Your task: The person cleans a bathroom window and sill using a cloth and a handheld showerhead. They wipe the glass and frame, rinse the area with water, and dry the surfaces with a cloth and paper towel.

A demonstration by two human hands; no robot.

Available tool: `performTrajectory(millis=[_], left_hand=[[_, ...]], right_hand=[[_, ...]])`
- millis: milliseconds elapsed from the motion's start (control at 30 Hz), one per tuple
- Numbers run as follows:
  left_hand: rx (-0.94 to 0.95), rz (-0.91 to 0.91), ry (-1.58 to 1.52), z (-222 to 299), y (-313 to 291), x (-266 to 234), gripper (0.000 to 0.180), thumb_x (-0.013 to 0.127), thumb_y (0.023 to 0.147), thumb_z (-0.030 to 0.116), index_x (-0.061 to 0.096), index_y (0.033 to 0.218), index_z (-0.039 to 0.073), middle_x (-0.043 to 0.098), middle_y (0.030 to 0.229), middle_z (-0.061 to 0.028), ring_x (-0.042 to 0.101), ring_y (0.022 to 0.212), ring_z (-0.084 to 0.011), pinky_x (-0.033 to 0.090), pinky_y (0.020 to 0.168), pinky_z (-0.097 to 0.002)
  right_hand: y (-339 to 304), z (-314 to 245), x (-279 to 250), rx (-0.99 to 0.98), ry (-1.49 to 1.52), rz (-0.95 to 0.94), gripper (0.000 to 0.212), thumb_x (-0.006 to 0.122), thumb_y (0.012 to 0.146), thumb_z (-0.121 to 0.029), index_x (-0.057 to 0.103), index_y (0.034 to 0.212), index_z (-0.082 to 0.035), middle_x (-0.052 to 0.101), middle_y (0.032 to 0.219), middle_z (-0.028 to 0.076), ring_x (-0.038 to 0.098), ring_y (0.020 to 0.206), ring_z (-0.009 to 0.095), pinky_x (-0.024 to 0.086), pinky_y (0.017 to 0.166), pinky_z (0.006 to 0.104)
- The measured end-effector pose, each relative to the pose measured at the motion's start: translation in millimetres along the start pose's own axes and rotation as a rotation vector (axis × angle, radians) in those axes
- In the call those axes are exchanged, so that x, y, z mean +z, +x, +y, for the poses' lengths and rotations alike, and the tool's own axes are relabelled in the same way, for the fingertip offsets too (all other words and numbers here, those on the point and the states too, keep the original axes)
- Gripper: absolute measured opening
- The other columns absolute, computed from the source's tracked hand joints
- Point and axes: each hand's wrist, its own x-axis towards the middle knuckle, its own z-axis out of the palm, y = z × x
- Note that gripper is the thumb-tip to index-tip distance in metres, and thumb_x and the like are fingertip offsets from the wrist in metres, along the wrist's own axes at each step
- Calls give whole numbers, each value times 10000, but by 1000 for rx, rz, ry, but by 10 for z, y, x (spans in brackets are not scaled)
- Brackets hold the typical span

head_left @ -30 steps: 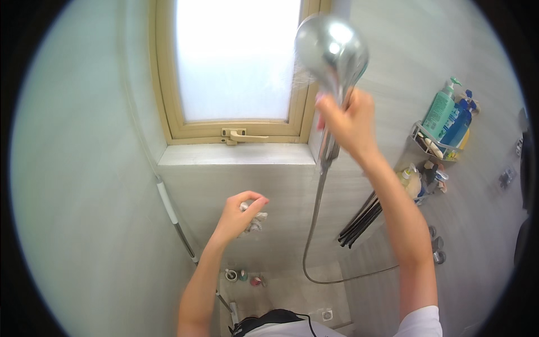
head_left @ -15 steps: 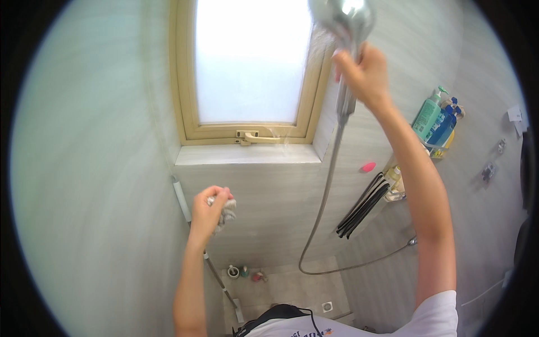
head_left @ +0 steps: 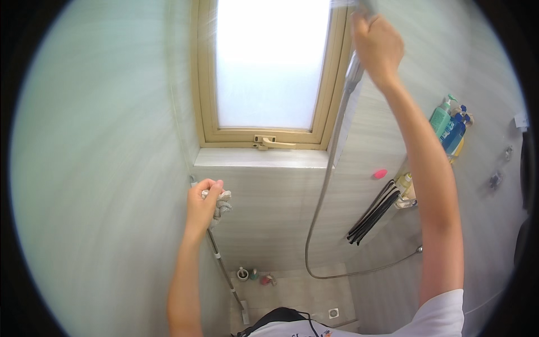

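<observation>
My right hand is raised beside the right edge of the window frame and wrapped round the handle of a shower head. The head itself is blurred and partly cut off at the top of the view. From the handle a grey metal hose hangs in a long curve toward the right wall. Lower down at the left, my left hand is closed on a crumpled pale cloth, which pokes out past the fingers. Frosted glass fills the beige-framed window between both arms.
Under the window runs a white sill. Pump bottles stand on the right wall above a folded dark rack. A long-handled floor tool leans at the left. Small containers and a drain are on the floor.
My right hand has moved up and slightly right with the shower head, now mostly past the top edge. The view has shifted, so the window sits farther right. The cloth stays in my left hand.
</observation>
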Motion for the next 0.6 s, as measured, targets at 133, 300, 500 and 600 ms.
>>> performTrajectory(millis=[133, 300, 500, 600], left_hand=[[-91, 64, -89, -31, -113, -56, 305, 648, 978, 260, 613, 758, 51, 590, 701, 35, 491, 630, -35, 392, 562, -239], [-148, 66, -1, -74, -226, -208, 298, 654, 975, 256, 612, 763, 51, 593, 719, 32, 490, 639, -39, 391, 566, -239], [-202, 187, -71, -269, -233, -226, 315, 663, 977, 276, 607, 761, 54, 566, 717, 42, 478, 672, -37, 385, 599, -231], [-199, 173, -3, -294, -233, -247, 320, 674, 978, 292, 611, 776, 52, 574, 722, 38, 489, 675, -44, 397, 616, -234]], right_hand=[[214, -18, -119, 103, -75, 143, 390, 554, 960, -302, 674, 825, 44, 704, 865, 238, 686, 824, 402, 509, 765, 512], [557, 34, -159, 131, -160, 72, 408, 535, 966, -319, 666, 895, 61, 703, 884, 260, 681, 857, 453, 517, 794, 539], [468, 221, -178, 88, -214, 84, 363, 570, 954, -275, 588, 1034, 78, 690, 891, 286, 674, 891, 472, 510, 812, 552], [318, 221, -169, 80, -235, -120, 337, 562, 947, -287, 601, 940, 48, 690, 840, 248, 683, 878, 444, 515, 787, 519]])
